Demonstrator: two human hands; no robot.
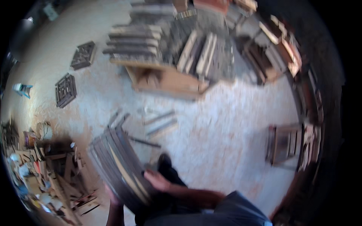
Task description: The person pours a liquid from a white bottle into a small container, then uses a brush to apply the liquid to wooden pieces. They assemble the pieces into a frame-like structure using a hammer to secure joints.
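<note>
A bundle of dark wooden slats (120,165), a few with pale edges, is held slanting in front of my body. My right hand (157,180) presses against its right side, fingers closed on the edge. At the lower left, my left hand (112,195) grips the opposite side, its fingers mostly hidden by the wood. A few loose strips (160,126) lie on the floor just past the bundle's far end. The picture is blurred by motion.
Ahead is a wooden workbench (166,81) stacked with slats (132,41). Two dark lattice frames (66,90) lie on the floor at left. Nearer left is a scrap wood pile (64,177) beside a bucket (44,130). A wooden frame piece (284,145) stands at right.
</note>
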